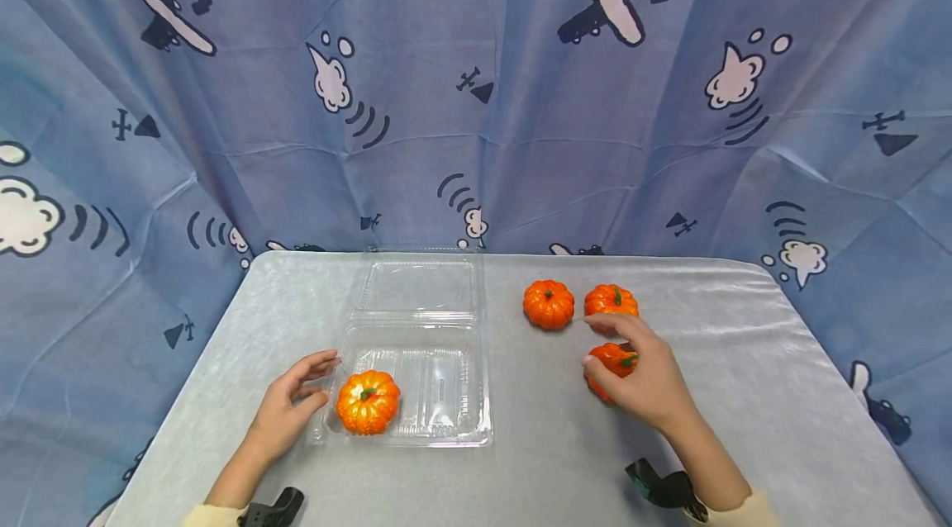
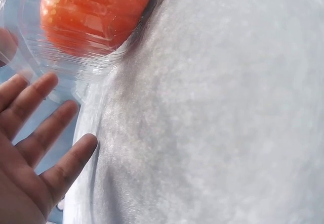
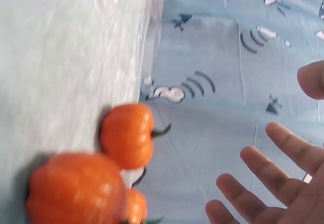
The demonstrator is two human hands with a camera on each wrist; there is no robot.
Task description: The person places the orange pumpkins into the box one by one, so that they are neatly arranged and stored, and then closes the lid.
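An orange pumpkin with a green stem (image 1: 368,405) sits in the left front part of a clear plastic clamshell box (image 1: 482,428), whose lid (image 1: 416,287) lies folded back. Beside the box's left wall is my left hand (image 1: 286,403), fingers spread and loosely bent, thumb toward the pumpkin; whether the fingertips touch the plastic is hard to tell. My right hand (image 1: 645,374) hovers over the nearest loose pumpkin (image 1: 611,360), partly covering it. In the right wrist view, the fingers (image 3: 273,176) are apart from the near pumpkin (image 3: 76,193) and hold nothing.
Two more pumpkins stand farther back on the grey cloth-covered table (image 1: 535,461), one to the left (image 1: 549,306) and one just beyond my right fingers (image 1: 611,298). A blue curtain with airplanes (image 1: 476,97) hangs behind the table.
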